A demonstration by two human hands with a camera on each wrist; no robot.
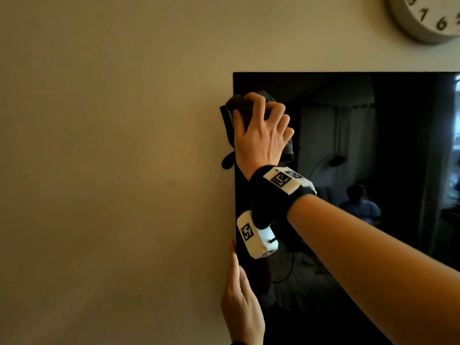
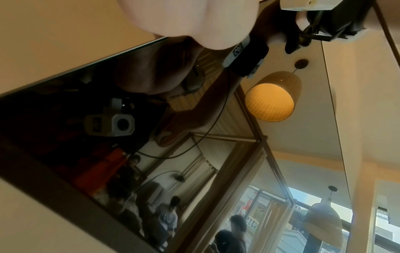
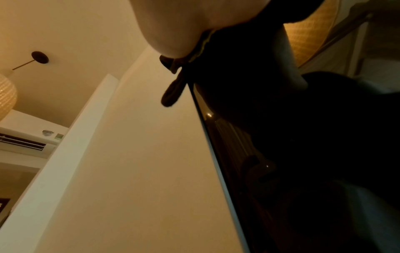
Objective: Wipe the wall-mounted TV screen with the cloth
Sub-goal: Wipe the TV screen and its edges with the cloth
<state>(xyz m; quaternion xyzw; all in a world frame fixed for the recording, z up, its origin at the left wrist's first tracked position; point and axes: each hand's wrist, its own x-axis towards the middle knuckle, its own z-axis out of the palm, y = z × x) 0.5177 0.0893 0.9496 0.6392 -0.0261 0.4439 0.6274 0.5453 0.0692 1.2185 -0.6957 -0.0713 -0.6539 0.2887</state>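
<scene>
The black wall-mounted TV screen (image 1: 361, 145) fills the right of the head view, with its top-left corner near the middle. My right hand (image 1: 261, 130) presses a dark bunched cloth (image 1: 239, 105) against that upper-left corner, fingers curled over it. A loop of the cloth (image 1: 227, 163) hangs past the TV's left edge onto the wall. My left hand (image 1: 240, 302) rests lower down on the TV's left edge, thumb pointing up and fingers straight. The right wrist view shows the cloth (image 3: 194, 49) under my palm beside the TV edge (image 3: 218, 162). The left wrist view shows the reflecting screen (image 2: 65, 119).
A beige wall (image 1: 112, 170) lies left of and above the TV. A round white clock (image 1: 423, 18) hangs at the upper right. An air conditioner (image 3: 23, 142) sits high on the wall to the left.
</scene>
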